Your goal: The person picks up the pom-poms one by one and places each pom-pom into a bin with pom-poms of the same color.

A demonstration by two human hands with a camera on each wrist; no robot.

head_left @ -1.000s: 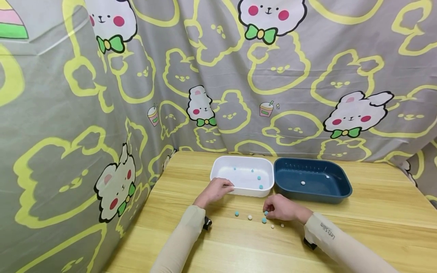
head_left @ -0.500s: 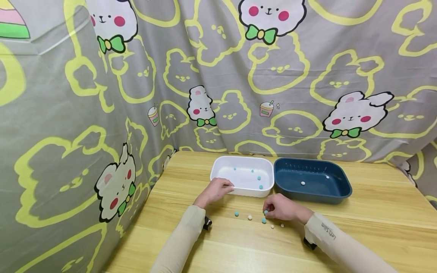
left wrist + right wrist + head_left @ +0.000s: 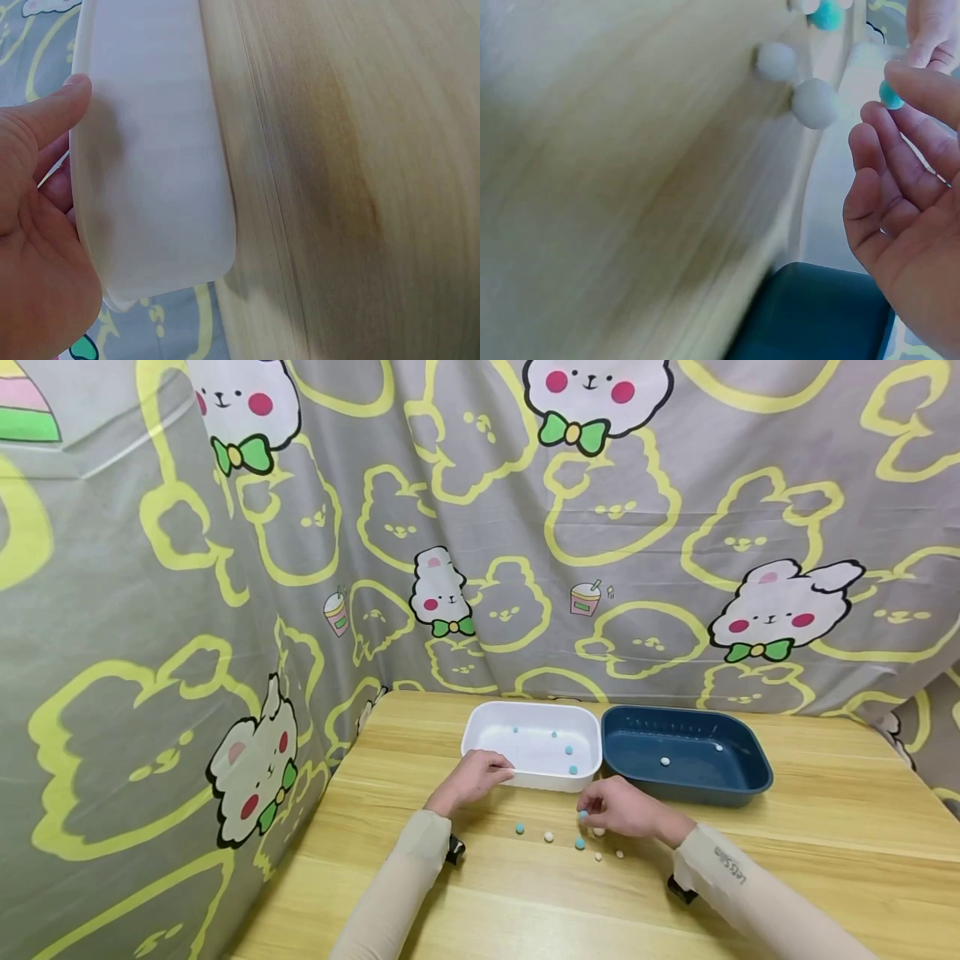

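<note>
My left hand (image 3: pixel 474 779) holds the near rim of a white plastic bin (image 3: pixel 528 753); in the left wrist view the thumb lies on the bin's outer wall and the fingers go behind the rim. Between thumb and fingertips, my right hand (image 3: pixel 626 810) pinches a blue pom-pom (image 3: pixel 889 95), just in front of the bins. Close by on the table are a blue pom-pom (image 3: pixel 580 843) and a white pom-pom (image 3: pixel 598 832), with two smaller white ones nearer me. Farther left sit another blue pom-pom (image 3: pixel 520 828) and a white one (image 3: pixel 548 837).
A dark blue bin (image 3: pixel 693 777) stands right beside the white one, with two white pom-poms inside. Several blue pom-poms lie in the white bin. Behind the wooden table (image 3: pixel 832 793) hangs a patterned grey curtain (image 3: pixel 517 527), which also runs along the left.
My right hand has moved slightly up toward the bins with the blue pom-pom, and a white pom-pom now shows beneath it. The left hand has stayed on the rim.
</note>
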